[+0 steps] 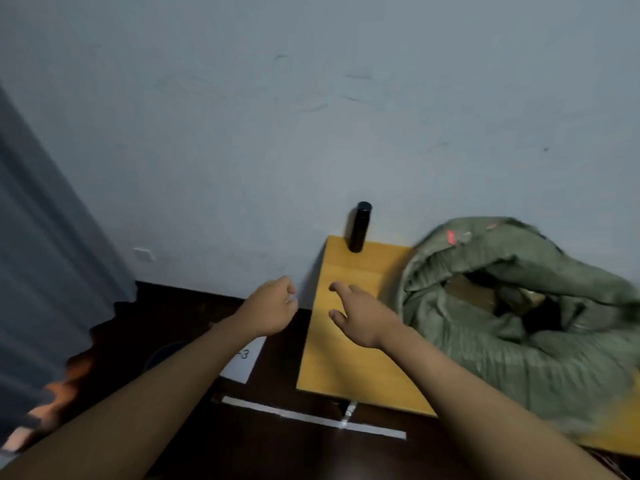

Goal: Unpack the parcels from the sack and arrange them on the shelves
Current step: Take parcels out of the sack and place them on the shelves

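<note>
A head-worn camera looks down at two bare forearms reaching forward over a dark floor (311, 455) toward a pale blue-grey wall (311, 116). The left hand (272, 306) hovers above the floor with its fingers curled loosely inward, its grip around nothing. The right hand (360, 315) hangs over the yellow wooden counter (346, 368), fingers spread apart and relaxed, its grip parted and empty.

An olive-green woven sack (502, 323) slumps on the right part of the counter, its long axis running from near the wall toward the viewer. Its crumpled mouth faces upward and gapes open, showing brown parcels (471, 292) inside, blurred and hard to count.

A black cylindrical bottle (360, 226) stands upright at the counter's far edge, against the wall. A white sheet (246, 358) lies on the floor beneath the left wrist. A grey curtain (45, 254) hangs at left.
</note>
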